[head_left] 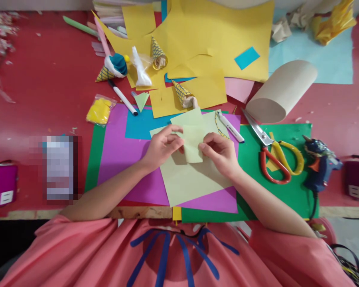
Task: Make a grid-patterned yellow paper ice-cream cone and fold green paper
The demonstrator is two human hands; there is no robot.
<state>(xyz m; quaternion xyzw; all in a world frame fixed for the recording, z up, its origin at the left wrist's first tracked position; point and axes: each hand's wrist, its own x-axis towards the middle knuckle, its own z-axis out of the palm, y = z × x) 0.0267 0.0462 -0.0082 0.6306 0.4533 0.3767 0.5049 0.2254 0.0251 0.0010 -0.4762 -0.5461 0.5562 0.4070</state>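
A small pale green paper piece [193, 142] is pinched between both my hands above the table. My left hand [163, 145] grips its left edge with fingers curled. My right hand [219, 153] pinches its right edge. Under them lies a larger pale green sheet [191, 179], resting on a purple sheet [119, 159] and a green sheet [287, 191].
Scissors [277, 157] with red and yellow handles and a blue glue gun [320, 165] lie to the right. A marker [230, 126] sits just beyond my right hand. Yellow sheets [221, 36], paper cones [182, 93], a cardboard roll [281, 91] and another marker [122, 97] crowd the far side.
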